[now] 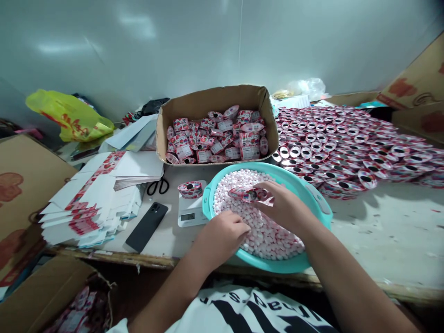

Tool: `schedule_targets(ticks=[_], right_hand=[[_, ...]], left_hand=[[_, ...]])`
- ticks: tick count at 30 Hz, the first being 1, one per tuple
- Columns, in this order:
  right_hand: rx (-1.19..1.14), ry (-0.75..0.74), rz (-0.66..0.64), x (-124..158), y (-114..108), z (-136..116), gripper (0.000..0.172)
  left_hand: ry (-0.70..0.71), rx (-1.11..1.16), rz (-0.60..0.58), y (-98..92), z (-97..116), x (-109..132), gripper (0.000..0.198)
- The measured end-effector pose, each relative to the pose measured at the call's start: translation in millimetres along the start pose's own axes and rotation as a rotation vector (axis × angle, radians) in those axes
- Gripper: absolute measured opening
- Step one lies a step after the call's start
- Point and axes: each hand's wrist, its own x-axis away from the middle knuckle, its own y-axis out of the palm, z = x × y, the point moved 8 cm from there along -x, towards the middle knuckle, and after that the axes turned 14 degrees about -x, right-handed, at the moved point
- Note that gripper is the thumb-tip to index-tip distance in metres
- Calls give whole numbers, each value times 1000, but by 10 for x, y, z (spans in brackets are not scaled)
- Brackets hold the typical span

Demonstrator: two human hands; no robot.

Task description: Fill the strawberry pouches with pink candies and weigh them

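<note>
My right hand (286, 206) grips a small red-and-pink printed pillow box (244, 194) between thumb and fingers, over a turquoise basin (321, 226). Small pinkish-white pieces (274, 243), like candies, fill the basin. Low over them, my left hand (224, 233) has its fingers curled in; whatever they may hold is hidden. Just left of the basin, another printed pillow box (190, 189) sits on a white digital scale (190, 218), its dark oval opening facing up.
Behind the basin, a cardboard carton (161, 138) holds many printed boxes. More boxes (333, 152) stand packed together at right, openings up. Flat white and printed card (93, 194), black scissors (158, 186) and a dark phone (147, 226) lie at left.
</note>
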Motion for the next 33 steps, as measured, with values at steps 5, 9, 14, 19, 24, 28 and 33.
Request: schedule_targets(ticks=[5, 9, 14, 19, 24, 28, 33], right_hand=[[-13, 6, -1, 0, -9, -34, 33], [-20, 15, -14, -9, -20, -79, 30], [-2, 44, -22, -2, -29, -95, 30], [12, 54, -18, 10, -42, -126, 31], [-3, 42, -8, 19, -73, -161, 33], [26, 37, 1, 17, -78, -160, 34], [29, 11, 0, 7, -68, -178, 34]], left_hand=[[7, -7, 78, 9, -30, 26, 23], [-7, 92, 208, -122, -139, 75, 21], [-311, 52, 357, -405, -938, 262, 21], [-554, -79, 359, -454, -1734, 421, 23], [-561, -96, 327, -301, -1957, 353, 23], [-568, -96, 317, -183, -1962, 324, 24], [-594, -66, 347, -125, -1958, 363, 25]])
